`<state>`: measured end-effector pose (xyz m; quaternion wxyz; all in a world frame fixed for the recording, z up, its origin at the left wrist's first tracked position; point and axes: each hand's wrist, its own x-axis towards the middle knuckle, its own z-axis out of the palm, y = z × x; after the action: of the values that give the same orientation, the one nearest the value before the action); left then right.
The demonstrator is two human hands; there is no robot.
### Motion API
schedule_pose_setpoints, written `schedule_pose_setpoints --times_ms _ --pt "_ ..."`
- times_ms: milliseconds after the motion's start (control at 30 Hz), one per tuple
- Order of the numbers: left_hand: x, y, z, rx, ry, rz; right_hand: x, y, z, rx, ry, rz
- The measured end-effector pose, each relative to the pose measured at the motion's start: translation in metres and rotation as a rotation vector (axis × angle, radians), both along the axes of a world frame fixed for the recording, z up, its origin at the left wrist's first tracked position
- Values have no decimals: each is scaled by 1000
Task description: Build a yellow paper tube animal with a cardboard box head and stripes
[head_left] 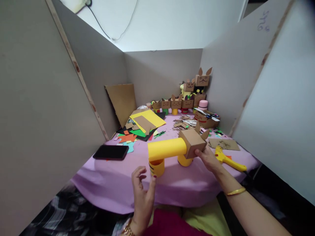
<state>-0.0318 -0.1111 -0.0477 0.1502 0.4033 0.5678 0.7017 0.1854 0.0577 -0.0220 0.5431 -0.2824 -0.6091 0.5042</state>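
Note:
My right hand (208, 158) grips the cardboard box head (193, 141) of a paper animal from its right side; the box has two pointed cardboard ears. A long yellow paper tube (167, 149) joins the box and stretches level to the left. Under the tube's left end stands a short yellow paper ring (157, 167) with dark stripes. Another yellow ring (185, 160) shows beneath the box, partly hidden. My left hand (144, 193) is open beside the striped ring, its fingers parted and its thumb tip close to the ring's lower edge; contact is unclear.
A phone (110, 152) lies at left, near coloured paper sheets (147, 121). At right are a yellow glue gun (230, 159), a flat cardboard piece (224, 144) and a box with scissors (208, 121). Several finished cardboard animals (176, 104) line the back. Grey panels enclose the table.

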Motion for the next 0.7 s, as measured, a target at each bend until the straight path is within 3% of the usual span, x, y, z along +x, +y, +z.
schedule_pose_setpoints --times_ms 167,500,700 --pt "-15 15 5 -29 146 -34 -1 5 -1 9 -40 32" --pt "-17 40 -3 -138 99 -284 1 8 -5 -11 -56 44" --pt "-19 36 -7 -115 217 -254 3 9 -7 -26 -53 31"
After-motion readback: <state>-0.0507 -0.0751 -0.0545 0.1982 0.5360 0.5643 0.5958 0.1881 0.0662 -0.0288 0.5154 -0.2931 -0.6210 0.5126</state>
